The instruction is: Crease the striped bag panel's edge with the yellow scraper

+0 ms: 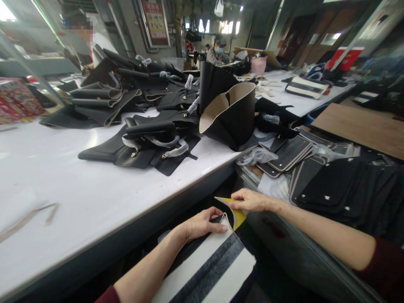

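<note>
L hand (202, 225): flat on striped panel (208, 269), fingers spread, no grip.
R hand (249, 200): fingers pinch yellow strip (237, 215).
Risk: panel may slide off lap, as L only presses.

Left hand (202, 225) lies flat, palm down, fingers stretched toward the right hand (249, 200), whose fingertips pinch together (both forearms bare, sleeves dark red)

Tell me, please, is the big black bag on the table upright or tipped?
Tipped: the bag leans with its open mouth facing left, pale lining showing.
</note>
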Motion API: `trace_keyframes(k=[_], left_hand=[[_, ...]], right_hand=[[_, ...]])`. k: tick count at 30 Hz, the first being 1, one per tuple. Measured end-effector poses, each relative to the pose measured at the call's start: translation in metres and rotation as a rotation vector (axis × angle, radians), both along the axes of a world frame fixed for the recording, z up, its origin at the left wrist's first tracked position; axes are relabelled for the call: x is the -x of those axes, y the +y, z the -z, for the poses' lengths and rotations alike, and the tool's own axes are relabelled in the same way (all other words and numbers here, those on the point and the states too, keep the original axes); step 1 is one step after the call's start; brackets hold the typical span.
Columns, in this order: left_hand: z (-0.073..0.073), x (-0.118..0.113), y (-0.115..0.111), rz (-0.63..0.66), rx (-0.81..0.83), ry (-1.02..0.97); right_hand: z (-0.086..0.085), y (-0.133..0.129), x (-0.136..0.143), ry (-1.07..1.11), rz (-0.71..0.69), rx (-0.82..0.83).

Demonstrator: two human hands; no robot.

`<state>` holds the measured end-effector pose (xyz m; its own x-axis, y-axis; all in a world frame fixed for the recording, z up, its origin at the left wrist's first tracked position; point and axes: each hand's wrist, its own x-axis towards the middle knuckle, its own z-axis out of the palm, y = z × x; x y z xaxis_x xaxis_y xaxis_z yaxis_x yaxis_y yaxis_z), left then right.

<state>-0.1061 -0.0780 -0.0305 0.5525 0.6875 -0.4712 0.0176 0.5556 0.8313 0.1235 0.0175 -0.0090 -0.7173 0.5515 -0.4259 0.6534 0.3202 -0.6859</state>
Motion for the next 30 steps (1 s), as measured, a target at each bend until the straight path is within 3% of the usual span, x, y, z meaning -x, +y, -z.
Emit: trace_keyframes(k=[4,9,16,26,30], left_hand=[[0.006,-0.003,0.002,-0.058,0.055,-0.005],[0.008,-0.001,0.003,-0.087,0.038,-0.05],[0.005,-0.002,0.002,-0.133,0.006,-0.044],[0.01,-0.004,0.005,-0.168,0.007,-0.063],[0.009,-0.004,0.005,-0.161,-0.05,0.019]], right_hand=[[-0.005,-0.001,0.018,-0.036,0.013,-0.393],[-0.009,-0.003,0.034,-0.091,-0.111,-0.608],[-0.008,-0.001,0.04,-0.132,-0.2,-0.725],[-0.009,-0.005,0.04,-0.156,-0.252,-0.751],[-0.009,-0.005,0.039,-0.162,-0.254,-0.747]])
